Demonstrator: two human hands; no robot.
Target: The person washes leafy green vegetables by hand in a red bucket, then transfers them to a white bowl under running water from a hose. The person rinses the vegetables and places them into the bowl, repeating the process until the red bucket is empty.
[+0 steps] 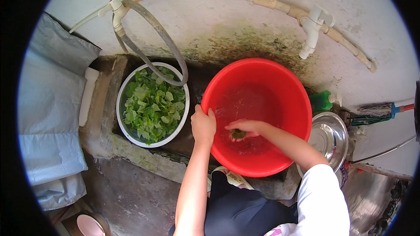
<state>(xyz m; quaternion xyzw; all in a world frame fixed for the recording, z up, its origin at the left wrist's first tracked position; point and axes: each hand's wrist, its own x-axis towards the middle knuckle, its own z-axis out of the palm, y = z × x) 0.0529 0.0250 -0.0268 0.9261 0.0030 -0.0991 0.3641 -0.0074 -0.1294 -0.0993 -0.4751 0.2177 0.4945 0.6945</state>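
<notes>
A large red plastic basin stands in front of me with a little water in its bottom. My left hand is closed on its left rim, the thumb over the edge. Inside the basin, low near the water, my right hand curls round a small dark green wad. Whether that wad is a scrubbing pad or leaves, I cannot tell. Left of the basin, a white-rimmed bowl holds a heap of green leaves, which neither hand touches.
A grey hose loops from the left tap over the leaf bowl. Another white tap juts from the wall. Right of the basin are a green bottle, a metal bowl and a mop. A low concrete ledge runs in front.
</notes>
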